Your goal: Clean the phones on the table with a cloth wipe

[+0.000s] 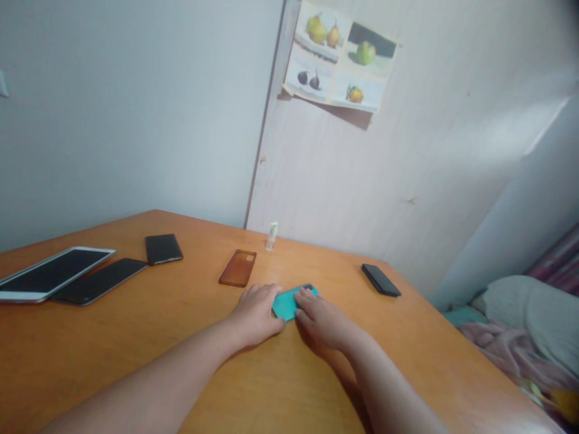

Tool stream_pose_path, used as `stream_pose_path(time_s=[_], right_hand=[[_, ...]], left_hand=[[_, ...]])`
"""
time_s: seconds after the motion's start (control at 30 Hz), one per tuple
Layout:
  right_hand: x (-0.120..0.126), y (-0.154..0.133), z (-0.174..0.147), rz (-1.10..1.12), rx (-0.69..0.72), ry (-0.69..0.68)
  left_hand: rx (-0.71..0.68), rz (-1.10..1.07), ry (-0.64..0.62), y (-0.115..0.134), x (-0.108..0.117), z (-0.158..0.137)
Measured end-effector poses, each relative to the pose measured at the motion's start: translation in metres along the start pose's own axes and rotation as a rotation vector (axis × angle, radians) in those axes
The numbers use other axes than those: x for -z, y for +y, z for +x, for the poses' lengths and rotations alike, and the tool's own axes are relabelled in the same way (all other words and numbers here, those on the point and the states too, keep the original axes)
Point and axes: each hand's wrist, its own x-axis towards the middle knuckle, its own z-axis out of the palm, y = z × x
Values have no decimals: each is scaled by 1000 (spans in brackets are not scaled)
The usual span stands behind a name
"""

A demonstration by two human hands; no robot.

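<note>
A phone in a turquoise case (286, 306) lies back side up on the wooden table, its dark camera area at the far right corner. My left hand (259, 314) is closed around the phone's left end, thumb at the near edge and fingers at the far edge. On the right part of the case rests my right hand (322, 316), its fingers and thumb bent over the back and partly covering it. Whether anything small is under those fingertips is hidden.
Behind my hands lie a brown translucent phone case (238, 268) and a small pump bottle (272, 236). To the left are a white-framed tablet (56, 274), a large dark device (102, 282) and a black phone-like device (163, 248). A black wallet-like case (380, 279) lies right.
</note>
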Motion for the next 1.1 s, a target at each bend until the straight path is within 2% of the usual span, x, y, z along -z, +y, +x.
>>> stream_pose_path(time_s=[0.07,0.1,0.27,0.33,0.47,0.53,0.67,0.8,0.97,1.1], right_hand=[[-3,-6,0,59,111,1],[-3,-6,1,74,121,6],[2,14,6,18,-109,58],[1,18,8,-10,-144,76],[-6,13,9,13,-15,80],[-9,15,10,42,1,93],[-12,32,15,46,-169,165],[-15,46,18,22,-267,215],[-17,43,21,-24,-328,225],[-11,39,24,-49,-330,179]], left_hand=[[-9,-4,4,0,0,0],[-15,-3,10,0,0,0],[-42,40,28,-3,-4,2],[-50,63,40,-4,-6,2],[16,132,43,-3,-6,2],[62,160,35,-3,-5,2],[63,168,30,-4,-4,2],[56,153,41,-6,-5,2],[83,153,54,-3,-5,1],[117,170,49,1,-2,-3]])
